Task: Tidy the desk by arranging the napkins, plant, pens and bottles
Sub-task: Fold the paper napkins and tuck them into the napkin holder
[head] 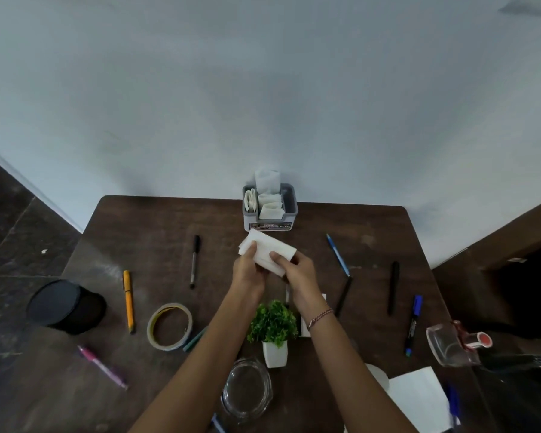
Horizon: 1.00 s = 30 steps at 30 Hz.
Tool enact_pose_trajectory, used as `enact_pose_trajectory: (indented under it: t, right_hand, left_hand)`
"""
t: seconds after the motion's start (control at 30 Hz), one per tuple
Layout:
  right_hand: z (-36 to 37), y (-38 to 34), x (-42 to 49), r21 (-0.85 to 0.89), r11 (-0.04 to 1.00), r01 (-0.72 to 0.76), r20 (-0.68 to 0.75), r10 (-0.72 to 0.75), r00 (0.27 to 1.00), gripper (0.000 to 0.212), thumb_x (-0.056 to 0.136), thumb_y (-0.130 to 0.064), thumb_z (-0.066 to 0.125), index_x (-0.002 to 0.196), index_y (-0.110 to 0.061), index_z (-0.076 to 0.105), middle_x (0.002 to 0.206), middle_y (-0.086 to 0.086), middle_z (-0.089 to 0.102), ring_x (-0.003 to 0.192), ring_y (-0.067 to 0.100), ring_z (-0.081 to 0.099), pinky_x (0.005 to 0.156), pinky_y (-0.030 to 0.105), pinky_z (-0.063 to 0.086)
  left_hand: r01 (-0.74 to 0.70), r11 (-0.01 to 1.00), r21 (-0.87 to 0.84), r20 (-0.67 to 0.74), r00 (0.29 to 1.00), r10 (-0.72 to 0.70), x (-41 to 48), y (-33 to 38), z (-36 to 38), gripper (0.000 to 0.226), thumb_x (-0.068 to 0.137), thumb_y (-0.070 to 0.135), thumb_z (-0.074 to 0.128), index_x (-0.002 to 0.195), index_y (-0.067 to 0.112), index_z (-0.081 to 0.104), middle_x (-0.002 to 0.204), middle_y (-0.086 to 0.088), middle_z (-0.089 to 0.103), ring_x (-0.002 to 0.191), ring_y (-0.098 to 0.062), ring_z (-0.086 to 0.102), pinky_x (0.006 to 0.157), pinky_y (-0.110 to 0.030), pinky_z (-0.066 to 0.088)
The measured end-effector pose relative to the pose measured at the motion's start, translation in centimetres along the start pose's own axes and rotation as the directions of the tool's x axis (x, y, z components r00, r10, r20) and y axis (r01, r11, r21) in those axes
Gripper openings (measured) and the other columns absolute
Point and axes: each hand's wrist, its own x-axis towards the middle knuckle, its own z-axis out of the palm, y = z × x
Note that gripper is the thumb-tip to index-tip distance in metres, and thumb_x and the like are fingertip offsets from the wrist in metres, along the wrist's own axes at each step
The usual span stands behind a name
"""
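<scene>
My left hand [247, 265] and my right hand [297, 271] both grip a stack of white napkins [267, 250] above the middle of the brown desk [156, 220]. Just behind it, against the wall, stands a grey organiser [289, 207] with folded napkins in its compartments. A small green plant in a white pot [274, 331] stands between my forearms. Pens lie scattered: a black pen [195, 260], a yellow pen [128, 300], a pink pen [102, 367], a blue pen [338, 254], two black pens [393, 287] and a blue marker [414, 323]. A clear bottle [450, 343] lies at the right edge.
A black round container [64, 306] lies on its side at the left. A tape roll [169, 326] sits left of the plant, a glass bowl [247, 390] near the front edge, and white paper [419, 398] at the front right. The wall rises directly behind the desk.
</scene>
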Motion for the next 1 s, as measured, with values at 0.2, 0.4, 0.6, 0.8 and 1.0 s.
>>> enact_pose_trajectory:
  t: [0.2, 0.4, 0.6, 0.8, 1.0]
  right_hand:
    - [-2.3, -4.6, 5.2, -0.275, 0.928, 0.254, -0.171, -0.307, 0.936, 0.020, 0.082, -0.015, 0.067, 0.098, -0.004, 0.062, 0.097, 0.008, 0.064, 0.088, 0.021, 0.061, 0.071, 0.018, 0.051]
    - [-2.4, -8.6, 9.8, -0.454, 0.832, 0.319, -0.170, -0.432, 0.886, 0.025, 0.082, -0.008, 0.064, 0.103, 0.003, 0.061, 0.098, 0.012, 0.064, 0.082, 0.016, 0.055, 0.052, 0.007, 0.039]
    - [-1.5, -9.7, 13.4, -0.547, 0.770, 0.328, -0.121, -0.461, 0.879, 0.024, 0.082, -0.007, 0.062, 0.103, 0.002, 0.061, 0.102, 0.016, 0.067, 0.082, 0.021, 0.059, 0.055, 0.010, 0.036]
    - [-0.9, -9.6, 15.8, -0.616, 0.723, 0.313, -0.083, -0.455, 0.887, 0.026, 0.082, -0.007, 0.060, 0.107, 0.002, 0.059, 0.107, 0.018, 0.065, 0.097, 0.030, 0.063, 0.069, 0.021, 0.042]
    - [-0.5, -8.9, 16.6, -0.616, 0.733, 0.289, -0.078, -0.421, 0.904, 0.023, 0.085, -0.013, 0.062, 0.104, 0.000, 0.059, 0.102, 0.017, 0.067, 0.089, 0.026, 0.063, 0.065, 0.022, 0.043]
  left_hand:
    - [-0.328, 0.723, 0.608, 0.041, 0.922, 0.384, 1.2, -1.0, 4.0, 0.052, 0.095, 0.033, 0.050, 0.144, 0.021, 0.036, 0.149, -0.001, 0.035, 0.136, -0.020, 0.036, 0.111, -0.042, 0.034]
    - [-0.231, 0.840, 0.491, 0.173, 0.971, 0.166, 3.6, 0.2, 9.9, 0.040, 0.100, 0.035, 0.038, 0.126, 0.010, 0.055, 0.121, -0.005, 0.060, 0.099, -0.010, 0.057, 0.081, -0.022, 0.045]
    - [-0.046, 0.914, 0.403, 0.110, 0.994, 0.002, 7.2, 1.3, 11.6, 0.039, 0.101, 0.040, 0.031, 0.101, 0.013, 0.059, 0.091, 0.003, 0.060, 0.075, -0.005, 0.056, 0.052, -0.011, 0.047]
    - [-0.020, 0.952, 0.306, 0.126, 0.992, -0.020, 9.9, 1.7, 12.2, 0.047, 0.099, 0.048, 0.032, 0.114, 0.010, 0.055, 0.087, 0.000, 0.054, 0.081, -0.010, 0.052, 0.083, -0.026, 0.045]
    - [-0.009, 0.937, 0.350, 0.142, 0.989, -0.044, 10.8, 2.1, 13.1, 0.044, 0.099, 0.050, 0.028, 0.077, 0.020, 0.051, 0.080, 0.001, 0.054, 0.073, -0.011, 0.049, 0.071, -0.026, 0.041]
